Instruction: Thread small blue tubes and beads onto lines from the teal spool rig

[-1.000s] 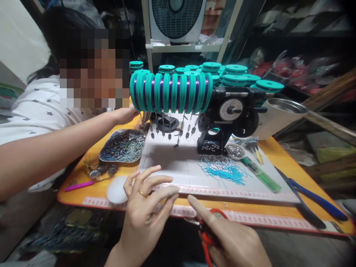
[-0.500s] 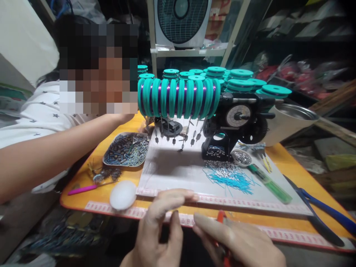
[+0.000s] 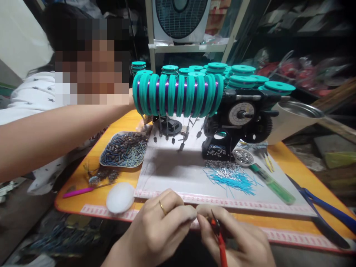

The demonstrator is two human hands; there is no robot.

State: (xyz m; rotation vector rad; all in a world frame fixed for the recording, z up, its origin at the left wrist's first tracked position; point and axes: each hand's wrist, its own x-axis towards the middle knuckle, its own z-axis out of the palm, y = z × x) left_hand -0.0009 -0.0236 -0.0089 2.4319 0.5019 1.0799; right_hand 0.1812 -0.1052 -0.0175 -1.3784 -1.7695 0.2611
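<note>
My left hand [image 3: 155, 226], with a gold ring on one finger, has its fingertips pressed together in a pinch. Anything between them is too small to make out. Almost touching those fingertips are the thumb and forefinger of my right hand [image 3: 236, 233], closed in a pinch as well. Red-handled pliers [image 3: 221, 244] are tucked in my right hand, their dark pointed tip upward. Both hands are at the table's front edge, below a white board [image 3: 172, 178]. Blue wire pieces [image 3: 233, 180] and small metal parts [image 3: 219, 165] lie scattered on the board.
A black winding machine [image 3: 239, 115] carries a row of green spools [image 3: 178, 94]. Around it are a tray of small parts [image 3: 125, 148], a white dome [image 3: 120, 197], a pink-handled hook [image 3: 79, 192], a green cutter [image 3: 274, 183] and blue-handled pliers [image 3: 330, 209]. A co-worker's arm [image 3: 63, 129] reaches in from the left.
My left fingers have closed from a loose curl into a pinch and moved right, meeting my right fingertips. The pliers in my right hand have turned, showing their tip. The view has shifted slightly.
</note>
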